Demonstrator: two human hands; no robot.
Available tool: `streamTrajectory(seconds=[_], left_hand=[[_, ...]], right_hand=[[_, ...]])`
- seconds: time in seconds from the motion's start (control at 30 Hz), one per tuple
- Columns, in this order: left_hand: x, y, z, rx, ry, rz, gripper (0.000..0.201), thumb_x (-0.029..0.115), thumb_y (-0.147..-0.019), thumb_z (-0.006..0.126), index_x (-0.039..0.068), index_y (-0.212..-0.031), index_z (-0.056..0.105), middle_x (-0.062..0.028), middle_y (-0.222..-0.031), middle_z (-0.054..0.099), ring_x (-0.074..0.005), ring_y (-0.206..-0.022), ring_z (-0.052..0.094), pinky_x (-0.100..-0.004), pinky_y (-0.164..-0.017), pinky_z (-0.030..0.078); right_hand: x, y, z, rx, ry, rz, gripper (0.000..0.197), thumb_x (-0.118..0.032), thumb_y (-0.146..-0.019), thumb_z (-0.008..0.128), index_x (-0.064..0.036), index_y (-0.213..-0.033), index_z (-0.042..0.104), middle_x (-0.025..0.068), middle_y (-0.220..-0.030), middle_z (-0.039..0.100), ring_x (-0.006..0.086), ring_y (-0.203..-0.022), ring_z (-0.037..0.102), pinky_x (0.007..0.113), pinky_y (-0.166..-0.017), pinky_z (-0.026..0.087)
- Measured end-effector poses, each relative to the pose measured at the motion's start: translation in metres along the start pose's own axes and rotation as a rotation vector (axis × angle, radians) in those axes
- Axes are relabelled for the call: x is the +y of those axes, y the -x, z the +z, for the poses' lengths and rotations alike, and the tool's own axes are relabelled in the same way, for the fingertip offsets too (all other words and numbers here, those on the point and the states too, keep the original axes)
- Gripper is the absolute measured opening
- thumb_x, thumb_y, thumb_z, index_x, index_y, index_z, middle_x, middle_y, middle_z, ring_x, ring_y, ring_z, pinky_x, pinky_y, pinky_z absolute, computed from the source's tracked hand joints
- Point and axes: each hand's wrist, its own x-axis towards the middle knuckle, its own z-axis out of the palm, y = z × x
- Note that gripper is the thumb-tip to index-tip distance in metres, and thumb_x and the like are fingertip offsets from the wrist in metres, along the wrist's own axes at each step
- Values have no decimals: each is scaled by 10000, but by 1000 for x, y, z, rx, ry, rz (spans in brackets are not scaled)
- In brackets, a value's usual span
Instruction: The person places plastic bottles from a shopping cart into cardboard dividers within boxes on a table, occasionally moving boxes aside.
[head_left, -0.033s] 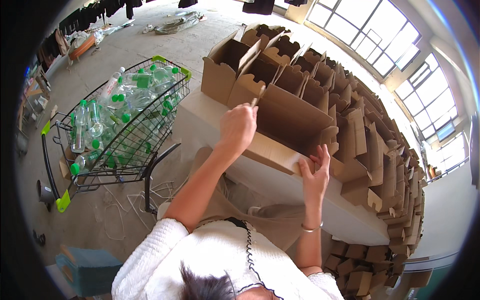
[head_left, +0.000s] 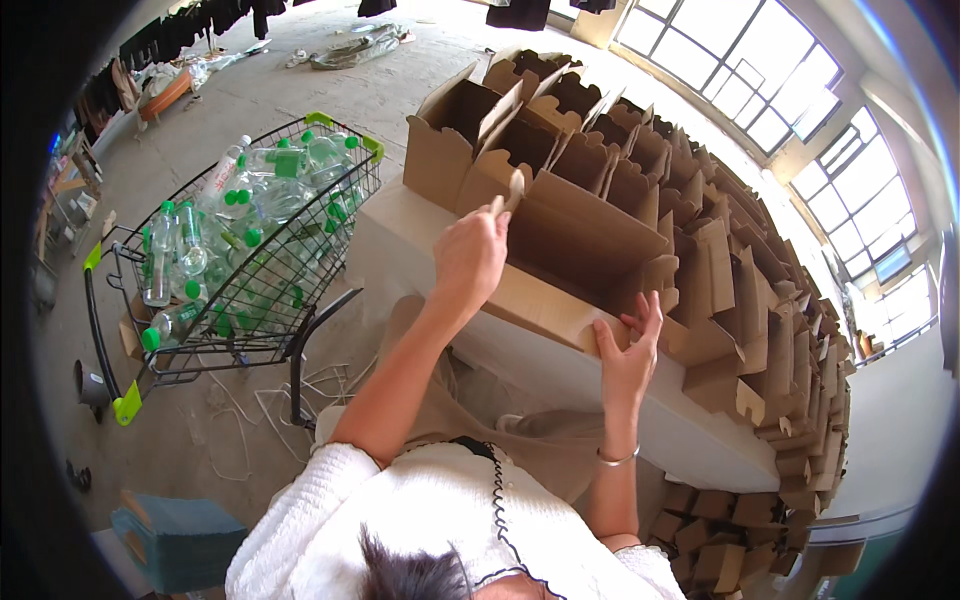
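Note:
An open-topped cardboard box (head_left: 565, 310) stands before me at the near edge of a white ledge, its long front wall toward me. My left hand (head_left: 470, 255) is closed on the end flap (head_left: 512, 192) at the box's left side, and part of the flap sticks up past the fingers. At the right front corner, my right hand (head_left: 630, 340) rests with its fingers apart. Its thumb touches the front wall's top edge, and the other fingers lie by the right end flap (head_left: 660, 272). The left fingertips are partly hidden.
Rows of open cardboard boxes (head_left: 630, 185) crowd the white ledge (head_left: 385, 240) behind and to the right. A wire cart (head_left: 255, 310) full of plastic bottles stands at left. More boxes (head_left: 715, 565) lie at lower right. A blue stack (head_left: 180, 540) sits at lower left.
My left hand has shifted slightly left with the end flap, which leans a little further outward. The right hand has moved very slightly left along the corner.

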Motion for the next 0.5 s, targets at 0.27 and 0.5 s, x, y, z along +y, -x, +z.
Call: streamTrajectory(seconds=[0.27,0.5], left_hand=[[-46,9,28,-82,1515,-668,179,189,-960,702,30,-1044,700,-64,-917,706,-158,-797,691,-336,-723,589],[-38,10,35,-23,1604,-729,231,233,-940,739,28,-1038,698,-67,-903,721,-152,-747,687,-308,-698,578]], right_hand=[[-13,-3,-3,218,621,-279,1014,-370,-771,875,7,-1554,352,176,-1592,397,374,-1469,337,460,-1218,296],[29,-17,1,126,41,39,761,-346,-896,809,63,-1451,487,233,-1265,619,351,-1072,651,432,-941,524]])
